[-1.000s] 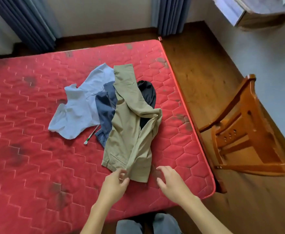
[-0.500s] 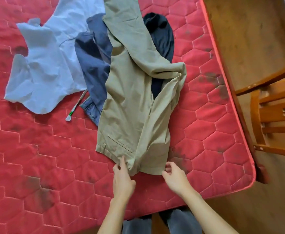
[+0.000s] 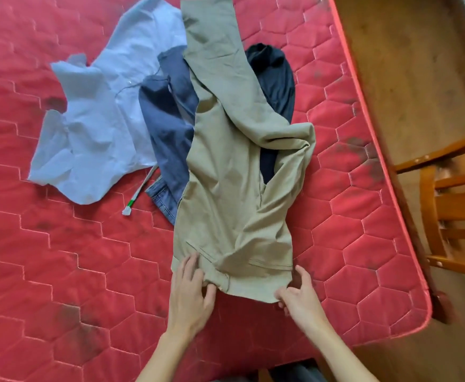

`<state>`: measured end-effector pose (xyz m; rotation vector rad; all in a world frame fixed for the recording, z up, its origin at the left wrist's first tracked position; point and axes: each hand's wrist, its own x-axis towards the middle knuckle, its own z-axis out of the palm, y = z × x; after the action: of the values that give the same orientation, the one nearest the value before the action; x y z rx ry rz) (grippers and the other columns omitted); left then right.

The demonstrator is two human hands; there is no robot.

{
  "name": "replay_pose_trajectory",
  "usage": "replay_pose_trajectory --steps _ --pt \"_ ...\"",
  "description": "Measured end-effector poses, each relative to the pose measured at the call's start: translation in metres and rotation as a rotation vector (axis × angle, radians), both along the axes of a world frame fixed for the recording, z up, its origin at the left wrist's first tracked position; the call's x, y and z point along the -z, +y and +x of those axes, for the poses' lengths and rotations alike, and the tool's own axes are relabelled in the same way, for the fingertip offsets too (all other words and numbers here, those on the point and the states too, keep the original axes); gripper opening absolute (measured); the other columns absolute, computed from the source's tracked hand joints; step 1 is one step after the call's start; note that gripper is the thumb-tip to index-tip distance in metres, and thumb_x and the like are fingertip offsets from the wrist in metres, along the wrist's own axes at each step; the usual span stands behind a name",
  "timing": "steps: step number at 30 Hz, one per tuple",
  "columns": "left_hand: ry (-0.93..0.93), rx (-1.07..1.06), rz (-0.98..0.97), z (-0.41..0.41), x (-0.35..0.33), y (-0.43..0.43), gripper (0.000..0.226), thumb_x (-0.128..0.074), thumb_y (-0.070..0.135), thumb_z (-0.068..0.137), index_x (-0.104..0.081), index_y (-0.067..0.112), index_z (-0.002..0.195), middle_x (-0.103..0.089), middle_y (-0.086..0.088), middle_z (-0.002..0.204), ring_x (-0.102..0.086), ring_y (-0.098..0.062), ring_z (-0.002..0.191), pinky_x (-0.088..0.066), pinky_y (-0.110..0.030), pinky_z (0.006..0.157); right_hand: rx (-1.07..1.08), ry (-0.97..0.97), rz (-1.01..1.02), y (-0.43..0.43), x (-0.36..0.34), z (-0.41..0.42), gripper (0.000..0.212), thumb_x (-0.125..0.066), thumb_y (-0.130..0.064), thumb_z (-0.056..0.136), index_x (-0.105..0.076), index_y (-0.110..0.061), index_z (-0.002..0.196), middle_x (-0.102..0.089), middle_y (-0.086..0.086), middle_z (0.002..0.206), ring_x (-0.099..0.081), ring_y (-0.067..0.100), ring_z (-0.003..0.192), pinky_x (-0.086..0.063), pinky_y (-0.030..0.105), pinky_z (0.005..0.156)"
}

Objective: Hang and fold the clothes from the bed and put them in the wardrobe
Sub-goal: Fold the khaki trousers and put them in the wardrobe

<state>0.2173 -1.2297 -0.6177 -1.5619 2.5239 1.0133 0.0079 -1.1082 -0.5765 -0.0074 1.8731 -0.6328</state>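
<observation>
Nearest, at the bottom edge, bare forearms reach up from the person's legs. The left hand [image 3: 190,292] lies on the near left corner of the tan pants [image 3: 225,194], fingers fairly straight on the cloth w/ the thumb tucked by the waistband fold; can't tell if it pinches or just presses. The right hand [image 3: 298,295] grabs the near right corner of the pants, fingers curled on the edge, thumb up beside it.

The pants lie long on the red bed [image 3: 60,271], waist end near the hands, one leg going away to the top of the view, the other leg bent over to the right in a bunch.

Under the pants, left side, blue jeans [image 3: 165,128] stick out, hem near the middle. A white stick w/ green bit [image 3: 137,195] pokes out just beside that hem, maybe a hanger part, can't tell. Left of the jeans lies a light blue shirt [image 3: 101,119], spread flat & wrinkly. On the right, a dark navy piece of clothing [image 3: 272,70] peeks from under the pants.

The bed has dark smudges. Right of the bed: brown wood floor [image 3: 391,64] & a wooden chair [image 3: 452,205], close to the bed edge.
</observation>
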Motion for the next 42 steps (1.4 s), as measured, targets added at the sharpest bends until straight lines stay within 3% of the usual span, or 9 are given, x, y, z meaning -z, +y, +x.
replay_pose_trajectory --steps 4,8,13,16,22,27,36,39,42 --pt "0.058 0.046 0.084 0.006 -0.049 -0.029 0.017 -0.050 0.040 0.081 -0.048 0.034 0.065 -0.070 0.011 0.112 -0.058 -0.016 0.122 -0.044 -0.038 0.100 0.006 0.038 -0.214 -0.012 -0.093 -0.007 0.048 -0.054 0.005 0.088 -0.066 -0.027 0.121 -0.060 0.004 0.063 -0.051 0.011 0.049 -0.042 0.023 0.047" --pt "0.065 -0.025 0.210 -0.002 -0.109 -0.042 0.029 -0.049 0.029 0.083 -0.037 0.022 0.057 -0.043 0.007 0.054 -0.045 -0.012 0.058 -0.033 -0.033 0.059 -0.108 0.053 -0.220 -0.021 -0.154 -0.005 0.031 -0.053 0.002 0.087 -0.078 -0.013 0.099 -0.074 0.009 0.071 -0.066 0.019 0.053 -0.056 0.032 0.063" --pt "0.158 -0.232 0.259 -0.003 -0.194 -0.048 0.036 -0.044 0.026 0.086 -0.037 0.018 0.051 -0.044 0.005 0.052 -0.038 -0.009 0.051 -0.029 -0.031 0.055 -0.531 0.132 -0.346 -0.013 -0.227 0.004 0.041 -0.082 -0.027 0.075 -0.066 -0.035 0.113 -0.072 -0.018 0.094 -0.067 -0.009 0.094 -0.049 0.009 0.083" --pt "0.202 -0.161 0.217 0.003 -0.235 -0.048 0.036 -0.048 0.025 0.089 -0.044 0.009 0.057 -0.045 0.004 0.056 -0.038 -0.012 0.054 -0.030 -0.034 0.058 -0.725 0.317 -0.361 0.004 -0.253 0.005 0.057 -0.088 -0.023 0.066 -0.061 -0.046 0.110 -0.070 -0.015 0.093 -0.065 -0.008 0.084 -0.049 0.011 0.077" --pt "0.374 -0.122 0.129 0.037 -0.312 -0.025 0.040 -0.058 0.044 0.081 -0.055 0.006 0.068 -0.045 0.010 0.057 -0.038 -0.005 0.055 -0.034 -0.028 0.057 -0.670 0.914 -0.560 0.027 -0.313 0.011 0.021 -0.073 -0.032 0.083 -0.068 -0.036 0.102 -0.074 -0.010 0.081 -0.070 0.013 0.076 -0.052 0.035 0.067" --pt "0.474 -0.105 -0.031 0.085 -0.368 0.025 0.040 -0.078 0.036 0.083 -0.050 0.018 0.060 -0.048 0.013 0.051 -0.040 -0.004 0.051 -0.031 -0.021 0.052 -0.516 1.149 -0.860 0.053 -0.394 0.044 0.023 -0.075 -0.014 0.078 -0.075 -0.022 0.100 -0.076 -0.004 0.083 -0.069 0.014 0.074 -0.051 0.028 0.066" --pt "0.640 -0.045 -0.084 0.159 -0.434 0.127 0.032 -0.074 0.055 0.073 -0.064 0.034 0.094 -0.066 0.016 0.086 -0.062 0.000 0.078 -0.046 -0.019 0.067 -0.438 1.431 -1.256 0.054 -0.549 0.137 0.023 -0.067 -0.008 0.079 -0.077 -0.014 0.099 -0.077 0.004 0.085 -0.071 0.021 0.072 -0.057 0.033 0.070" --pt "0.705 0.075 0.021 0.170 -0.439 0.170 0.099 -0.085 0.054 0.069 -0.031 0.032 0.150 -0.057 0.009 0.135 -0.057 -0.014 0.122 -0.049 -0.033 0.097 -0.420 1.471 -1.290 0.049 -0.589 0.153 0.018 -0.064 -0.015 0.087 -0.076 -0.014 0.101 -0.077 0.002 0.085 -0.070 0.019 0.073 -0.059 0.037 0.071" --pt "0.772 0.223 -0.065 0.173 -0.449 0.211 0.142 -0.094 0.038 0.064 0.012 0.016 0.157 -0.025 0.007 0.162 -0.034 -0.018 0.146 -0.038 -0.040 0.113 -0.403 1.502 -1.219 0.048 -0.613 0.161 0.019 -0.063 -0.020 0.091 -0.075 -0.017 0.106 -0.076 0.001 0.086 -0.070 0.018 0.075 -0.060 0.039 0.074"
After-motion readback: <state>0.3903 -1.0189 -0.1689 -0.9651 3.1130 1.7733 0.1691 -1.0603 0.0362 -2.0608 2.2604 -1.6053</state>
